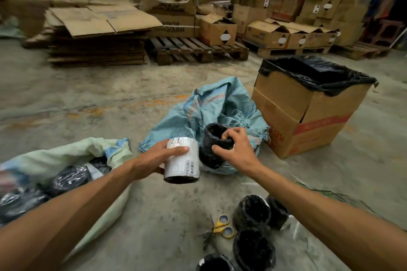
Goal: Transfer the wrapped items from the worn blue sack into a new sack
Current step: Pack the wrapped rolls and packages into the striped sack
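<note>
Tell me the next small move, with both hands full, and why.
Probably swing the left hand leftward and drop its labelled roll into the pale green sack, which lies open with rolls inside; the right hand grips a black roll at the blue sack.

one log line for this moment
left hand: holds white-labelled wrapped roll | right hand: grips black wrapped roll at worn blue sack

Frayed woven plastic blue sack (211,103), glossy black plastic wrap on roll (214,147), matt white paper label on roll (182,158), rough concrete floor (88,99), corrugated cardboard box (301,114), crinkled glossy black liner (317,72), wooden pallet (193,48) beyond the blue sack
</note>
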